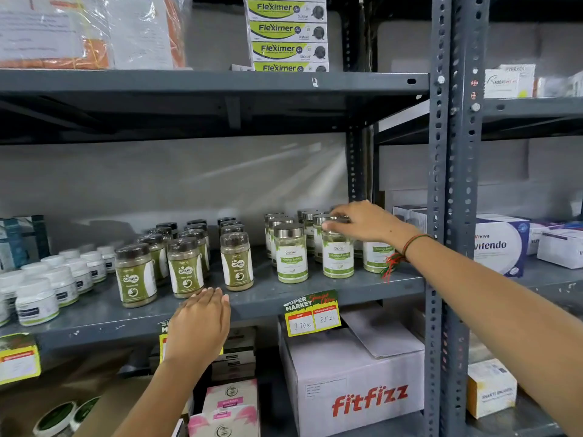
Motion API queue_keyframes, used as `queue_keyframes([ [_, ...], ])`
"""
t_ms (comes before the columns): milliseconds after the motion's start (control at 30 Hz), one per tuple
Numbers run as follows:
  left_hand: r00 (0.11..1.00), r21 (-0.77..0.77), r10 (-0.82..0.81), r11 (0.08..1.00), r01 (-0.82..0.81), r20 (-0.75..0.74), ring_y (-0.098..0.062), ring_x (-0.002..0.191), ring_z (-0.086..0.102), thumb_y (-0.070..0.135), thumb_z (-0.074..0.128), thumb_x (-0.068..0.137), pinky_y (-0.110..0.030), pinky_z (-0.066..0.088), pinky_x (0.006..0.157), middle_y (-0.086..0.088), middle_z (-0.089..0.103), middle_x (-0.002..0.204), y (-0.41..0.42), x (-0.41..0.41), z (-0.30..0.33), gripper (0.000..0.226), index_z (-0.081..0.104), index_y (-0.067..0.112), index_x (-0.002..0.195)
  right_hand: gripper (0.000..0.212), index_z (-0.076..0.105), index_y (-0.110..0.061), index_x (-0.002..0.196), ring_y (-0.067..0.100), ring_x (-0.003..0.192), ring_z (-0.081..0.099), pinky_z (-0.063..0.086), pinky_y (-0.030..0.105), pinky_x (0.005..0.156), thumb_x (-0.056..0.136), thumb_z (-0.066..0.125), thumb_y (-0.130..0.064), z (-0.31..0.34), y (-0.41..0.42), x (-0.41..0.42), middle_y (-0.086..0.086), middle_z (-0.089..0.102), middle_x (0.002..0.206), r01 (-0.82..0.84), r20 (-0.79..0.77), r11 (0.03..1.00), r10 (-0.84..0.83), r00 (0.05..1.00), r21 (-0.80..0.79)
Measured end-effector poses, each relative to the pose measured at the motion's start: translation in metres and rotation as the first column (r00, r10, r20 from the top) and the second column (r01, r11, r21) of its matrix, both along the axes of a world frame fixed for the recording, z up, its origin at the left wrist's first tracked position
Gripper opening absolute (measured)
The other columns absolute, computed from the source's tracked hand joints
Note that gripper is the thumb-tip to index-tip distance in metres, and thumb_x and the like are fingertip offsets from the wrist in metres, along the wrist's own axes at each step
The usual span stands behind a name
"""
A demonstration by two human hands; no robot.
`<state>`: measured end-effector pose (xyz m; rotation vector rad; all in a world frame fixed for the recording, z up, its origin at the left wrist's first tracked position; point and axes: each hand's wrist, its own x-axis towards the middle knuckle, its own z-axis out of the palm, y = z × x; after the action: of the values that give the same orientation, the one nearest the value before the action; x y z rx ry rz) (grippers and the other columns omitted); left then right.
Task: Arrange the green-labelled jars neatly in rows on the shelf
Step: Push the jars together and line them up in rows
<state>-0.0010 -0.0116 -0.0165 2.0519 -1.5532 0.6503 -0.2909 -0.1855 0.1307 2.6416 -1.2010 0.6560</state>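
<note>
Several green-labelled jars with silver lids (291,253) stand in rows on the grey metal shelf (315,293), right of centre. My right hand (362,220) reaches in from the right and its fingers close over the lid of the middle front jar (338,258). Another jar (377,255) stands partly hidden behind my right wrist. My left hand (202,323) hovers flat at the shelf's front edge, fingers together, holding nothing, just below the dark-lidded Caska jars (186,268).
White tubs (38,299) fill the shelf's left end. A yellow price tag (312,313) hangs on the shelf lip. A Fitfizz carton (353,383) sits below. The slotted upright post (448,216) stands to the right, with boxes (501,244) beyond.
</note>
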Motion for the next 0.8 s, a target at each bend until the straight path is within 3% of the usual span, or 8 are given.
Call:
queue_keyframes([
  [233,1.000,-0.004,0.005,1.000,-0.005,0.008,-0.020,0.114,0.059,0.034,0.028,0.097,-0.036,0.048,0.097,-0.007,0.066,0.121,0.000,0.000,0.001,0.046,0.063,0.011,0.117,0.059,0.063,-0.020,0.129,0.025,0.106,0.063,0.051,0.042,0.092,0.084,0.064,-0.057,-0.002,-0.006,0.007,0.006,0.067,0.120,-0.003,0.052,0.997,-0.001,0.999,0.071],
  [600,1.000,-0.009,0.003,1.000,-0.003,0.000,-0.021,0.117,0.058,0.035,0.030,0.097,-0.037,0.046,0.100,-0.009,0.065,0.123,0.000,0.001,-0.001,0.047,0.062,0.009,0.119,0.058,0.055,-0.019,0.137,0.023,0.116,0.059,0.047,0.040,0.099,0.089,0.061,-0.051,0.000,-0.008,0.006,0.007,0.062,0.131,-0.049,0.061,0.986,0.040,0.997,0.158],
  [800,1.000,-0.013,0.002,1.000,-0.002,0.013,-0.023,0.114,0.060,0.033,0.033,0.096,-0.038,0.047,0.099,-0.011,0.068,0.119,0.000,0.000,-0.002,0.045,0.064,0.007,0.116,0.063,0.045,-0.016,0.145,0.023,0.135,0.045,0.026,0.049,0.115,0.098,0.036,-0.057,0.008,0.015,0.040,0.006,0.049,0.148,-0.105,0.198,0.984,0.133,0.971,-0.145],
])
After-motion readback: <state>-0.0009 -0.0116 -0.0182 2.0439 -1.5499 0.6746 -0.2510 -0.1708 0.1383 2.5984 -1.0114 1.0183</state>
